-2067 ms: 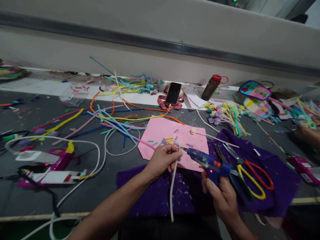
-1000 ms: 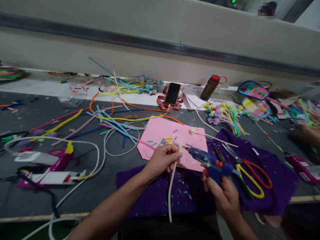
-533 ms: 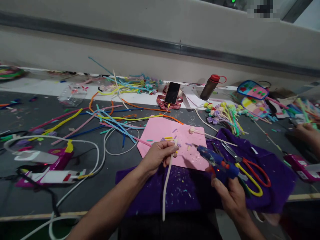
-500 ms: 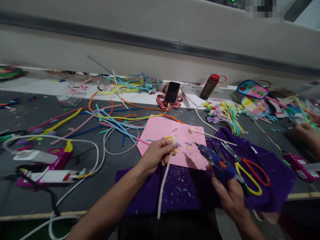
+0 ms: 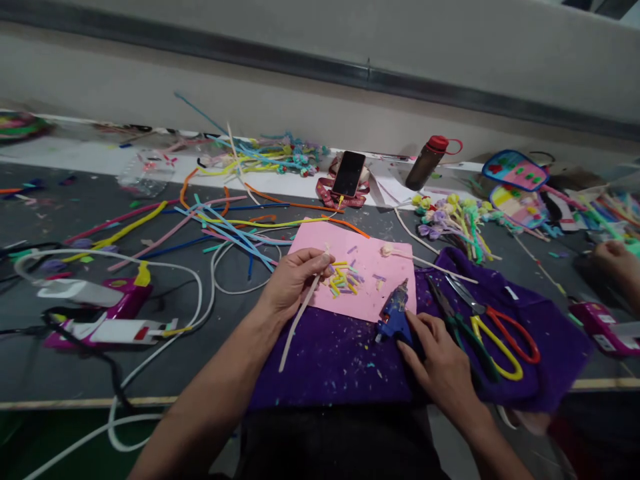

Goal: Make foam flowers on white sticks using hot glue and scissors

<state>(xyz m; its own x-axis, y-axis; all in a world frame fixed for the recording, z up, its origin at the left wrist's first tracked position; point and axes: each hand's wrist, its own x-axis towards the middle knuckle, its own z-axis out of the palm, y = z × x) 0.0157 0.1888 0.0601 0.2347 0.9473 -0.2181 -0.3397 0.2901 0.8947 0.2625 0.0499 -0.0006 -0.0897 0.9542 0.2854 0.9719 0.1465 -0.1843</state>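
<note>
The two hands are apart from each other above the near part of a dark table (image 5: 185, 367). The left hand (image 5: 293, 280) holds a thin pale stem (image 5: 300, 322), which is pinched firmly between the thumb and the fingers; its top end is a little above the fingertips, and its longer part hangs obliquely down over a purple cloth (image 5: 320, 360). The right hand (image 5: 443, 357) is at a blue glue gun (image 5: 395, 312), with the fingers partly spread and reaching its near end; whether they grip it or only touch it, one cannot tell. The glue gun is at the near right corner of a pink sheet (image 5: 365, 243), and its nozzle points away from the person. On this sheet, just beside the left hand, many short cut pieces (image 5: 345, 277) are scattered, yellow, purple and green. A second pale stem (image 5: 435, 268), with a small rolled head, lies across the right edge of the sheet. To the right of the glue gun, on the purple cloth, there are pliers (image 5: 440, 297) with dark green handles and, next to them, scissors (image 5: 465, 293) with one red and one yellow handle. At the far right, a co-worker's hand (image 5: 613, 263) is visible.
</note>
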